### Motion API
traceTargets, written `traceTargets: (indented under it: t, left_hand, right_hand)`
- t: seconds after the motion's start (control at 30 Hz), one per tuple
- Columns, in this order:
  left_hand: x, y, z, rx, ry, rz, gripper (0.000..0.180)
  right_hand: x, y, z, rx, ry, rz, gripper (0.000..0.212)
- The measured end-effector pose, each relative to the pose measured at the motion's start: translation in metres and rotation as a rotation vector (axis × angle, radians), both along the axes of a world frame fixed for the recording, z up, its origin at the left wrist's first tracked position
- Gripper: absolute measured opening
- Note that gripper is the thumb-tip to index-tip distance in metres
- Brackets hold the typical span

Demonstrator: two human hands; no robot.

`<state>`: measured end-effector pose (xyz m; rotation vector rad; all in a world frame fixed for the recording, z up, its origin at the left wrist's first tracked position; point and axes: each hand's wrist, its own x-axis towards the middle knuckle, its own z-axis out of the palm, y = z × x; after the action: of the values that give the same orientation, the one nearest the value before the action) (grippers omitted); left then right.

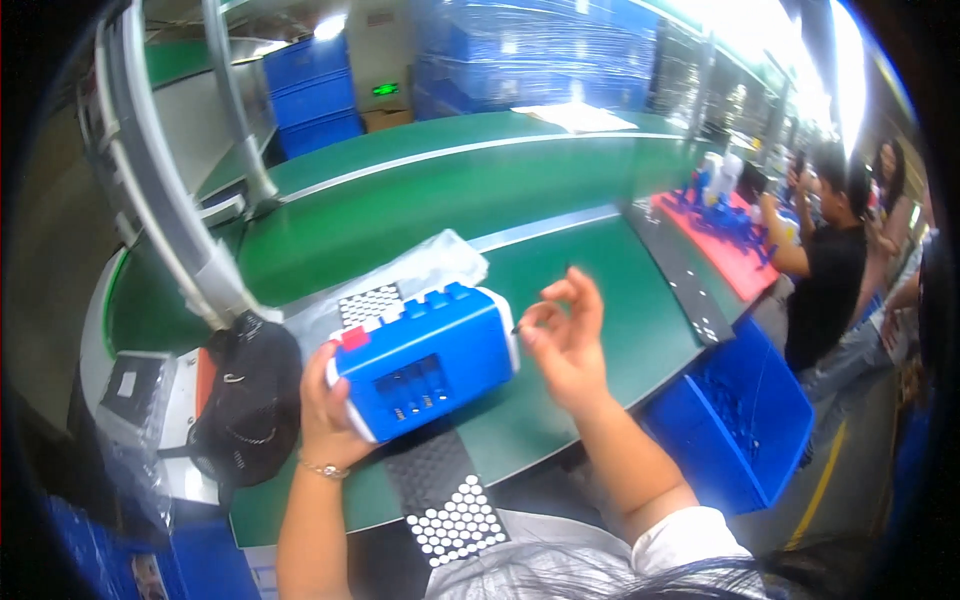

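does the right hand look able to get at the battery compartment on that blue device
Probably yes: the right hand is beside the blue device, its battery compartment is uncovered, and the left hand is clear of it.

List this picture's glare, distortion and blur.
In the head view, ceiling lights blow out white at upper right and the wrapped blue crates glint; also in the head view, the metal post at left bows and the corners go black; there too, people at right look soft, the blue casing clearer.
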<state>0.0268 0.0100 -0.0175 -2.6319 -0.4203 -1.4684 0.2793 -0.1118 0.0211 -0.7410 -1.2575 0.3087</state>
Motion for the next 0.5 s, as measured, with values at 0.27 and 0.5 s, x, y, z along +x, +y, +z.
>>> traceTargets:
  t: [0.27,0.5]
  left_hand:
    - [-0.009,-0.002,0.005,-0.055,0.027,0.062,0.111]
    - [-0.005,-0.002,0.006,-0.079,0.021,0.059,0.113]
  right_hand:
    - [-0.005,0.031,0.002,-0.05,-0.019,0.021,0.077]
    - [-0.007,0.035,0.013,-0.045,-0.027,-0.03,0.078]
